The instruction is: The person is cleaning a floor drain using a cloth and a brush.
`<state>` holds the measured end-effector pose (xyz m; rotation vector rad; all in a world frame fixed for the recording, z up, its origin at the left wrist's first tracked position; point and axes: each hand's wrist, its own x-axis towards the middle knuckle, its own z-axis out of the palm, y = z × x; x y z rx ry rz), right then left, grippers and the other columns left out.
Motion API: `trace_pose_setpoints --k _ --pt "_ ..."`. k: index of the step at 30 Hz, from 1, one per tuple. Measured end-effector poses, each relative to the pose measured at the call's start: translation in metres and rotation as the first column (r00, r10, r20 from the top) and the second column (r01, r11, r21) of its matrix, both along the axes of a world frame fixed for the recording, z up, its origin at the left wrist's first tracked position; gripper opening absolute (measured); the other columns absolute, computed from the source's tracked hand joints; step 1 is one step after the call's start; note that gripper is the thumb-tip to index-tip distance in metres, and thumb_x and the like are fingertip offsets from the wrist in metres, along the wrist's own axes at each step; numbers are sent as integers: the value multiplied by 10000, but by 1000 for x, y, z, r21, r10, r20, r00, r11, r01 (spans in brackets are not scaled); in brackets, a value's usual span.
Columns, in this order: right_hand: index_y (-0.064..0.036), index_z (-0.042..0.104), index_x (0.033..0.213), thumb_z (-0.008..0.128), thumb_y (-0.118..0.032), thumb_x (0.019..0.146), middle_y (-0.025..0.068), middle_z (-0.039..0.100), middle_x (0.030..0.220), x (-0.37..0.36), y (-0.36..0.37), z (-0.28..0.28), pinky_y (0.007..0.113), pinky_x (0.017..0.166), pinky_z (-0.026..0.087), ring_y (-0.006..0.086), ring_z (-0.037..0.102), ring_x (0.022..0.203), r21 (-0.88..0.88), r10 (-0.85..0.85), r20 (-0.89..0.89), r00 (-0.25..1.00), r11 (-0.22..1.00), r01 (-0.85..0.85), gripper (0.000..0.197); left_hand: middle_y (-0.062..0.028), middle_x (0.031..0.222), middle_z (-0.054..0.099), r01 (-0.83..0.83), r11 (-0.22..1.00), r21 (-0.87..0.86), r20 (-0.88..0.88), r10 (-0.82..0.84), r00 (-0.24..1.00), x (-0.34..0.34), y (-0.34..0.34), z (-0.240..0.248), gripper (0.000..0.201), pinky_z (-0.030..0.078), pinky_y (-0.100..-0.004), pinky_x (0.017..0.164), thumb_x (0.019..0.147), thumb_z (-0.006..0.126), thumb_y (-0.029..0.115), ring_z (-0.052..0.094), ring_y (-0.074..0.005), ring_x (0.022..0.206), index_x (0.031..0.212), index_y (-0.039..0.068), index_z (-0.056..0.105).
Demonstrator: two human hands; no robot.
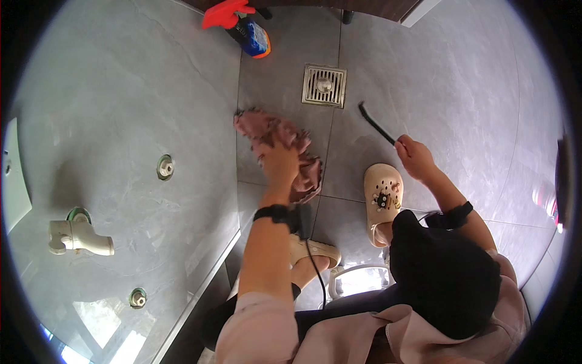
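My left hand (280, 162) presses a crumpled dusky-pink cloth (267, 126) against the grey tiled floor, close to the foot of the left wall. Its fingers are bent into the folds and partly hidden. To the right, my right hand (416, 156) is closed around the near end of a thin black brush-like stick (377, 124). The stick's curved far end points up and left, toward the square metal floor drain (324, 85). Whether it has bristles is too small to tell.
A blue spray bottle (253, 37) with a red trigger head stands far left, by a dark cabinet (376, 7). My feet wear beige clogs (383, 197). The left wall carries a white pipe elbow (79, 236) and a metal valve fitting (165, 167). A black cable (316, 267) hangs from my left wrist.
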<state>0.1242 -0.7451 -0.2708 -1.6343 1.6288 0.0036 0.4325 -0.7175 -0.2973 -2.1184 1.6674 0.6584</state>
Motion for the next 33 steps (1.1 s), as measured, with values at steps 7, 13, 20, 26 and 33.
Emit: trace_pose_setpoints --k 7,13,20,26,33 --pt "-71 489 902 447 -202 832 162 596 729 27 -1 -26 444 594 439 348 575 701 52 330 -195 924 944 -326 155 -263 1159 314 -396 909 134 -78 408 910 37 92 -5 704 425 -429 831 787 541 277 463 -421 996 1361 121 163" --pt "-74 510 931 412 -220 838 145 613 721 46 -42 -19 446 561 462 331 605 679 116 422 -369 828 905 -410 199 -253 1174 307 -365 917 159 -54 377 925 44 96 7 755 438 -432 818 778 558 332 472 -413 1009 1364 109 136" --pt "-50 510 970 424 -154 826 151 625 811 42 -48 -10 450 641 480 325 612 772 141 646 -352 678 752 -644 198 -227 1131 447 -317 937 145 -25 324 946 31 65 45 755 458 -395 791 645 689 419 512 -347 1008 1181 -8 373" --pt "-43 478 887 448 -154 802 157 598 672 60 -20 -13 439 545 467 325 605 657 209 831 -338 443 524 -825 144 -178 1026 557 -294 934 202 -34 306 951 49 73 15 797 476 -380 745 504 732 553 565 -302 932 1034 7 494" --pt "-48 496 924 416 -180 828 162 604 690 59 -9 -13 432 553 480 316 616 661 123 819 -354 452 519 -846 182 -129 926 621 -263 889 374 12 279 960 41 58 10 591 492 -346 699 524 741 521 604 -262 870 854 42 643"
